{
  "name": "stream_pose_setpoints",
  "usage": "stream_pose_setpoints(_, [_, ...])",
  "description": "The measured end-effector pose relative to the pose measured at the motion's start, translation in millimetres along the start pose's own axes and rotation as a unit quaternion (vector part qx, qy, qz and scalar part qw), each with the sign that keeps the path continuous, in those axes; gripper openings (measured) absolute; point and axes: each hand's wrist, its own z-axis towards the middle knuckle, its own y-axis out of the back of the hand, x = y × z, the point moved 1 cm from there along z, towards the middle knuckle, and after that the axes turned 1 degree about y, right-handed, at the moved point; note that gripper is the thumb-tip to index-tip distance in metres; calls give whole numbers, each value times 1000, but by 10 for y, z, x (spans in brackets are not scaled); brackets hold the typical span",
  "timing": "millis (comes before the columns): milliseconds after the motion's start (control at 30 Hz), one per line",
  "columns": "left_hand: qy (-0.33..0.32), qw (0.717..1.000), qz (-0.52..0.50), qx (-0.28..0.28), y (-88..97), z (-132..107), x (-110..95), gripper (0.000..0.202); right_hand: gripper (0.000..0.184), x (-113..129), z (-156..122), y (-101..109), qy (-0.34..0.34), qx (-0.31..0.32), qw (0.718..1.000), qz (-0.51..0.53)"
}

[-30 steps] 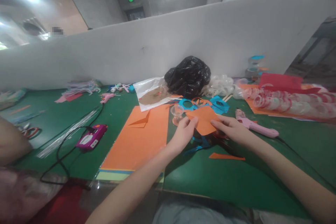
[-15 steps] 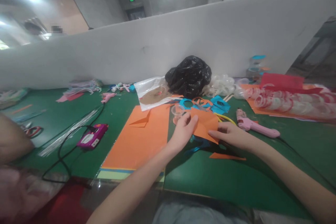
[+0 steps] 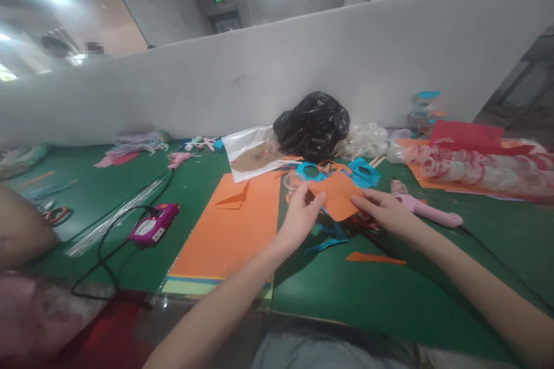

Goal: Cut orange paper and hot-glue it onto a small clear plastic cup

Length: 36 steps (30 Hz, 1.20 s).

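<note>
Both of my hands hold one orange paper piece [image 3: 336,196] just above the green table [image 3: 389,294]. My left hand [image 3: 299,220] pinches its left edge with thumb and fingers. My right hand [image 3: 386,213] grips its right edge, fingers closed over the paper. Blue paper cut-outs [image 3: 361,172] and a small clear cup [image 3: 292,180] lie just beyond the piece. Blue scraps [image 3: 329,236] lie under my hands.
A large orange sheet [image 3: 229,230] lies left of my hands, a pink glue gun [image 3: 426,212] to the right. A black bag [image 3: 312,124] sits by the white partition. A magenta glue gun [image 3: 153,223] with a black cord lies at left. Another person's arm [image 3: 21,230] shows at far left.
The orange piece has been turned slightly between my hands. My right hand moved up a little along its right edge; my left hand stayed in place.
</note>
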Motion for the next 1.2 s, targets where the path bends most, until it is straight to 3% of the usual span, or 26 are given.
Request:
stream_pose_setpoints(233, [20, 999, -46, -10, -47, -12, 26, 16, 67, 42, 12, 53, -2, -27, 1000, 5])
stream_pose_setpoints(367, [11, 997, -68, -35, -37, -14, 51, 19, 63, 64, -35, 22, 18, 42, 999, -12])
stream_pose_setpoints(533, [-37, 998, -44, -25, 4, -53, -39, 21, 48, 1, -85, -6, 40, 115, 990, -70])
stream_pose_setpoints(733, [-88, 994, 60, -25, 50, -64, -43, 14, 47, -56, -77, -45, 52, 102, 993, 1])
stream_pose_setpoints(967, [-118, 979, 159, 52, 44, -110, -41, 17, 55, -43, -70, -105, 45, 66, 996, -45])
stream_pose_setpoints(1100, [-83, 958, 263, 80, 112, -103, -55, 28, 53, -104, -46, -168, 133, 38, 981, -137])
stream_pose_setpoints(1200, [-36, 910, 398, 110, 139, -102, -106, 36, 46, -189, -25, -220, 219, 2, 942, -253])
